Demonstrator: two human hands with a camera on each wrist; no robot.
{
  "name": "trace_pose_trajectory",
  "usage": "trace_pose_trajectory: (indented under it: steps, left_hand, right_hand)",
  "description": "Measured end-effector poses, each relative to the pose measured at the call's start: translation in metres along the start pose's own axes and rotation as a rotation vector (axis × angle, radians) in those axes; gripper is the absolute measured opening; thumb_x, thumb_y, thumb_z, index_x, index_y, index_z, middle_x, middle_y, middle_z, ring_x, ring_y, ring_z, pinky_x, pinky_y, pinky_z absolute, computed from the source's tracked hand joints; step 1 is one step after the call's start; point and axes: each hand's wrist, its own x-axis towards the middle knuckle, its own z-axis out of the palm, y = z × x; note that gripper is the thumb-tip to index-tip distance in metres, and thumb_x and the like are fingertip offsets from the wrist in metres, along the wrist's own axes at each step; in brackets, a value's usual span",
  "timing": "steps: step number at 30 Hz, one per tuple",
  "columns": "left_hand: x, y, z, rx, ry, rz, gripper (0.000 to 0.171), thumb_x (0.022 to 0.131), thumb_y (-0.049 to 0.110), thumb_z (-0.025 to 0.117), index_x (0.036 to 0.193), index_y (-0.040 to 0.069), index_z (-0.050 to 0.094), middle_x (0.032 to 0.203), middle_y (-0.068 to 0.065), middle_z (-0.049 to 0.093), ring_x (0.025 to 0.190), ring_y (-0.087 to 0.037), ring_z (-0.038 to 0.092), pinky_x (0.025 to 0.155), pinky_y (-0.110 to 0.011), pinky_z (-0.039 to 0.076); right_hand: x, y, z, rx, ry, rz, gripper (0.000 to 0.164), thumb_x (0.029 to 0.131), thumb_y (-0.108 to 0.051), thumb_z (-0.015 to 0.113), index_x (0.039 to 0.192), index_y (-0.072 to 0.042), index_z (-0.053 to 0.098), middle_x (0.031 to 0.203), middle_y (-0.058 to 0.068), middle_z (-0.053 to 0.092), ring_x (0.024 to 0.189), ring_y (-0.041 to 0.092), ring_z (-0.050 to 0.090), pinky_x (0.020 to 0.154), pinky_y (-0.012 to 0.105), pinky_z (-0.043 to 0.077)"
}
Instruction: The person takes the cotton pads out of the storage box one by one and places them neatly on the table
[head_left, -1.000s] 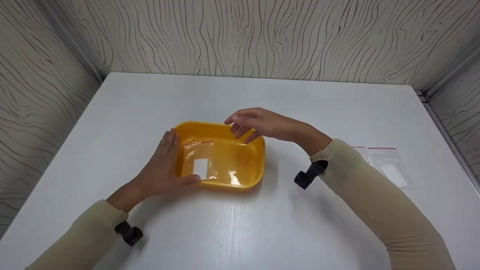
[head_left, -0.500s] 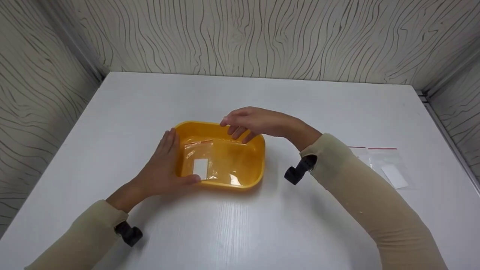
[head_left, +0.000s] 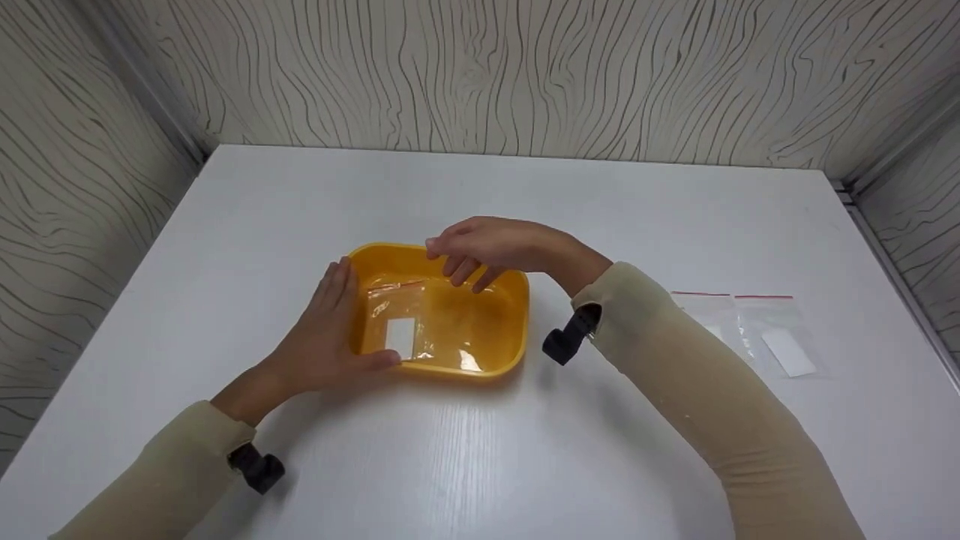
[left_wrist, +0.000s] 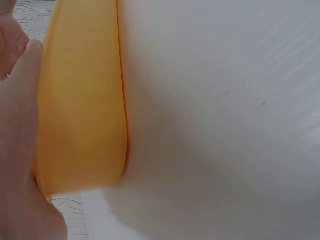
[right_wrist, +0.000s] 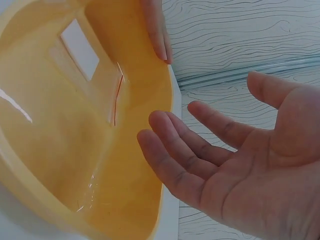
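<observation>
A yellow plastic basin [head_left: 480, 330] stands on the white table; inside, at its left, lies a clear zip bag [head_left: 397, 300] with a red seal line and a white card or label [right_wrist: 81, 50]. My left hand [head_left: 319, 341] rests on the basin's left front corner, fingers straight along the left rim and thumb on the front rim. Over the basin's back edge hovers my right hand [head_left: 495, 244], its fingers loosely bent. The right wrist view shows its palm and fingers holding nothing, with the basin beside them.
Two more clear zip bags with red seal lines lie on the right of the table: one [head_left: 784, 337] in full view, the other [head_left: 701, 304] partly behind the right sleeve. Patterned wall panels [head_left: 472, 75] border the table's back and sides.
My right hand has drifted left along the basin's back edge, and its sleeve now uncovers more of the left-hand zip bag of the pair. The left hand and basin stay put.
</observation>
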Motion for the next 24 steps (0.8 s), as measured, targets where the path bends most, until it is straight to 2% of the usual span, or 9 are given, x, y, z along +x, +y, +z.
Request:
trace_pose_trajectory:
  steps: [8, 14, 24]
  left_hand:
    - [0.0, -0.001, 0.0, -0.008, 0.007, 0.005, 0.13, 0.082, 0.067, 0.071, 0.16, -0.004, -0.004, 0.169, -0.02, -0.01, 0.155, -0.038, -0.01, 0.121, -0.058, 0.015]
    - [0.0, 0.0, 0.0, -0.012, 0.01, 0.02, 0.129, 0.082, 0.066, 0.071, 0.16, -0.005, -0.004, 0.169, -0.021, -0.01, 0.155, -0.037, -0.011, 0.123, -0.056, 0.01]
    - [0.0, -0.001, 0.0, -0.023, 0.008, 0.02, 0.129, 0.083, 0.065, 0.072, 0.16, -0.004, -0.005, 0.168, -0.021, -0.01, 0.155, -0.037, -0.012, 0.123, -0.058, 0.01]
  right_hand:
    - [0.012, 0.0, 0.004, 0.012, -0.016, 0.034, 0.057, 0.105, -0.048, 0.052, 0.145, -0.008, 0.053, 0.138, 0.019, 0.06, 0.124, 0.033, 0.061, 0.097, 0.041, 0.055]
    - [0.019, 0.002, 0.008, 0.029, -0.029, 0.04, 0.058, 0.104, -0.047, 0.053, 0.146, -0.007, 0.053, 0.137, 0.021, 0.059, 0.123, 0.032, 0.062, 0.098, 0.044, 0.054]
    - [0.033, 0.0, 0.015, 0.039, -0.002, 0.113, 0.056, 0.103, -0.046, 0.056, 0.145, -0.01, 0.054, 0.132, 0.018, 0.063, 0.12, 0.03, 0.064, 0.098, 0.043, 0.055]
